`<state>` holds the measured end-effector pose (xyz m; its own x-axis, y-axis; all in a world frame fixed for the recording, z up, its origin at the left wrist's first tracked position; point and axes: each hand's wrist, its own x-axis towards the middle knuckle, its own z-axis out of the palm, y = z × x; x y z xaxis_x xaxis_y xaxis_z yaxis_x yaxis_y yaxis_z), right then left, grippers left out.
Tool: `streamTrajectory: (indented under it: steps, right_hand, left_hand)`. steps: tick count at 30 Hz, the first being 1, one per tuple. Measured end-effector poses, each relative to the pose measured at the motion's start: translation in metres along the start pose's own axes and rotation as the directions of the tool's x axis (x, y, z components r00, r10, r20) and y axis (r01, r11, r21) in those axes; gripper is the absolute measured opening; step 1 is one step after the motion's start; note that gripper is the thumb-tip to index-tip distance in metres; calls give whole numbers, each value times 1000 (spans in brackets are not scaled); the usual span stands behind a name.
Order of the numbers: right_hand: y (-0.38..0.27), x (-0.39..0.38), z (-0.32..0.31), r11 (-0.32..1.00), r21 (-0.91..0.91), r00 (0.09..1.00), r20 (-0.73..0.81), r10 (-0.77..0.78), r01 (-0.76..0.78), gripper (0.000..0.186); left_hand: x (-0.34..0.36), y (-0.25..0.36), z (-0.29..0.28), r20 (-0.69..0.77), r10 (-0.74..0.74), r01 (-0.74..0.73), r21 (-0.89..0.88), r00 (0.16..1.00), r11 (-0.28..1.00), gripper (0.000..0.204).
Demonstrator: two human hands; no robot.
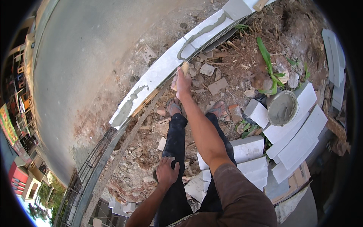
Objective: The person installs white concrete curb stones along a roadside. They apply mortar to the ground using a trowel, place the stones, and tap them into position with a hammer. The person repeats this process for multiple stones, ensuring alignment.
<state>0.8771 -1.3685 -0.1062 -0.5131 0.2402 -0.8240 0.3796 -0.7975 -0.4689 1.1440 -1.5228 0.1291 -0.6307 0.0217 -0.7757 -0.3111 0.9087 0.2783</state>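
Observation:
My right hand [182,83] is closed around a pale wooden piece [185,69], perhaps a handle, beside a low row of white blocks [151,77]. The rest of what it holds is hidden. Grey mortar [200,33] lies in a curved bead along the top of the row, and another smear of mortar [126,109] covers its near left end. A single white block [236,9] stands on the row at the far end. My left hand [167,172] rests on my left leg near the knee, fingers laid over the dark trousers and holding nothing.
A bucket of grey mortar [282,108] stands at right among stacked white blocks [298,140]. More white blocks [247,147] lie by my right leg. Rubble [217,86] and green plants [268,72] cover the soil. Left of the row spreads a grey slab [87,56]; steel bars [89,170] lie nearer.

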Motion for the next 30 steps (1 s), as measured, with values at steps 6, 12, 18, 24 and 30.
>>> streamTrajectory:
  steps: [6, 12, 18, 24, 30]
  right_hand:
    - [-22, -7, -43, 957, -281, 997, 59, -56, 70, 25]
    - [-96, -92, -180, 472, -808, 913, 188, -362, 353, 33]
    - [-226, -240, -362, 115, -962, 757, 117, -642, 246, 33]
    - [-312, -216, -463, -293, -842, 730, -162, -663, -453, 43]
    - [-262, -161, -455, -308, -861, 811, -182, -557, -405, 43]
  left_hand:
    - [3, 4, 0, 60, -27, 27, 10, 998, 1000, 34]
    - [5, 9, -7, 43, 20, -22, 43, 999, 999, 32]
    - [12, 22, -7, 57, 65, -71, 102, 996, 992, 30]
    - [13, 29, -9, 90, 105, -118, 156, 990, 981, 30]
    - [17, 39, -12, 94, 99, -115, 192, 991, 975, 30]
